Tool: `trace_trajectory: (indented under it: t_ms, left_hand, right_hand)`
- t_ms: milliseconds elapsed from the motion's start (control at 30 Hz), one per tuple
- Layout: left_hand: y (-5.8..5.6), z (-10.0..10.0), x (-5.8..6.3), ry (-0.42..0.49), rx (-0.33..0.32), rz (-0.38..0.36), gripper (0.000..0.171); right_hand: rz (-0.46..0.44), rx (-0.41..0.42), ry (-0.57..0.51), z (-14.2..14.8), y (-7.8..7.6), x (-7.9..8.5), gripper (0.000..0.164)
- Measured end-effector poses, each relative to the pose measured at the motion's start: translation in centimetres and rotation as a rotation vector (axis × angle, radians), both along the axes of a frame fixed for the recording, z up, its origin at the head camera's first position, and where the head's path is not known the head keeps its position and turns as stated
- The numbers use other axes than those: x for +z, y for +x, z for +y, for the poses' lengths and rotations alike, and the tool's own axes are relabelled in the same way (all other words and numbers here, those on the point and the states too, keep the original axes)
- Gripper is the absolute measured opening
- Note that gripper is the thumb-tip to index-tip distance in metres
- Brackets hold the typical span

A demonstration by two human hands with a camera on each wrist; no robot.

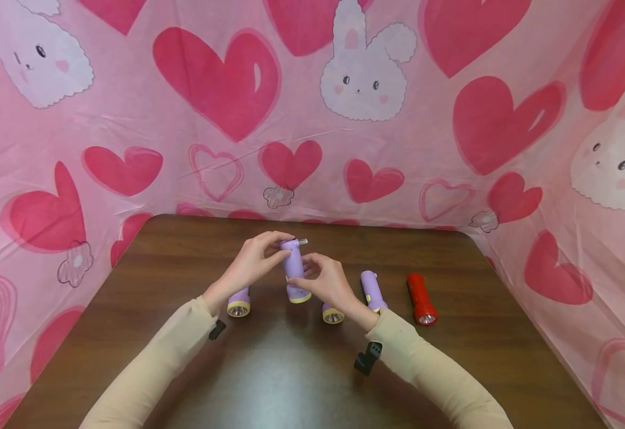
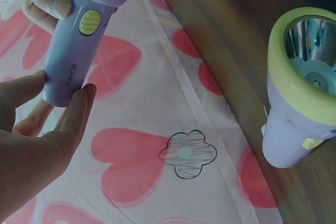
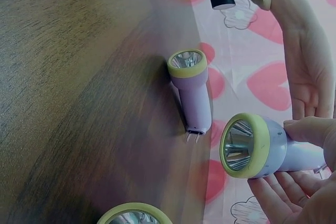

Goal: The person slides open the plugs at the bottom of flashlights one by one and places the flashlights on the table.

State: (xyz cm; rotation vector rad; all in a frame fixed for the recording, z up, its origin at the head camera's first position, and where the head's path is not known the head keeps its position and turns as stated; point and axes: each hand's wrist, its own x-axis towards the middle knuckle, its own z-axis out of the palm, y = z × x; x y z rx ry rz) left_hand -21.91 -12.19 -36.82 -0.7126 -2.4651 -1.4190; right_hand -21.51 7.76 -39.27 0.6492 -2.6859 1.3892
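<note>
My left hand point(image 1: 261, 253) and my right hand point(image 1: 329, 283) hold one purple flashlight point(image 1: 293, 262) above the table. Left fingers pinch its tail end, where a metal plug point(image 1: 304, 241) sticks out sideways in the head view. Thumb and fingers of the right hand point(image 3: 299, 192) grip it just behind the yellow-rimmed head point(image 3: 244, 145). A yellow switch point(image 2: 90, 22) shows on its body in the left wrist view. Beneath the hands lie two more purple flashlights, a left one point(image 1: 239, 305) and a right one point(image 1: 332, 314), both partly hidden.
Farther right on the brown wooden table point(image 1: 269, 381) lie another purple flashlight point(image 1: 371, 286), beside the right wrist, and a red flashlight point(image 1: 422, 298). In the right wrist view, one purple flashlight point(image 3: 193, 98) has prongs out at its tail. A pink heart-patterned cloth point(image 1: 291, 119) surrounds the table.
</note>
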Motion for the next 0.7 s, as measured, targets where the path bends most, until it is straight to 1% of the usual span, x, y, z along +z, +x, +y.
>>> trace_trajectory:
  t_ms: [333, 533, 700]
  left_hand:
    - [-0.7, -0.1, -0.3, -0.006, 0.009, -0.011, 0.030]
    - [-1.1, -0.4, -0.4, 0.002, 0.009, -0.051, 0.028]
    - [-1.3, -0.5, -0.3, -0.015, -0.003, -0.043, 0.028]
  right_hand:
    - [-0.049, -0.015, -0.011, -0.1, 0.0, -0.1, 0.042]
    - [-0.074, -0.006, -0.009, -0.3, -0.2, -0.2, 0.042]
    - [-0.092, 0.001, -0.003, -0.3, -0.4, -0.2, 0.044]
